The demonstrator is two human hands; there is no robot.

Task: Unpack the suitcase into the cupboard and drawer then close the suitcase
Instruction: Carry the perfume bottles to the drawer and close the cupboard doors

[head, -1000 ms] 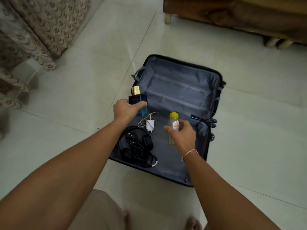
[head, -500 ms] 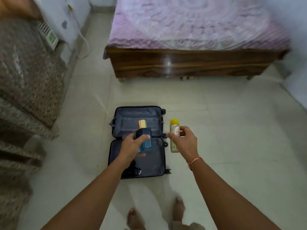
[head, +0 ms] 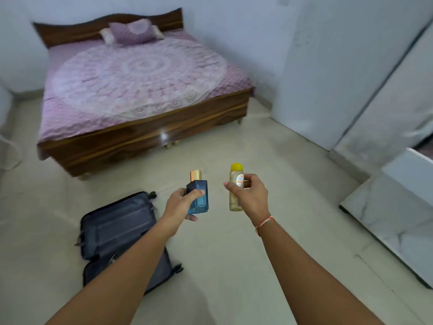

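My left hand [head: 181, 204] grips a blue perfume bottle [head: 199, 198] with a gold cap, held upright above the floor. A clear bottle with a yellow cap [head: 235, 187] is held upright in my right hand [head: 251, 195]. The dark suitcase [head: 117, 231] lies open flat on the floor at lower left, partly hidden by my left forearm. What remains inside it is hidden or blurred.
A wooden bed [head: 140, 90] with a purple cover stands ahead on the left. A white cupboard [head: 351, 78] fills the right side, with a white marble-patterned unit [head: 393, 221] low at the right edge. Pale tiled floor lies between them.
Both hands lifted the two bottles out of the suitcase. The view rose and swung right, so the suitcase now lies at lower left and the cupboard has come into view.
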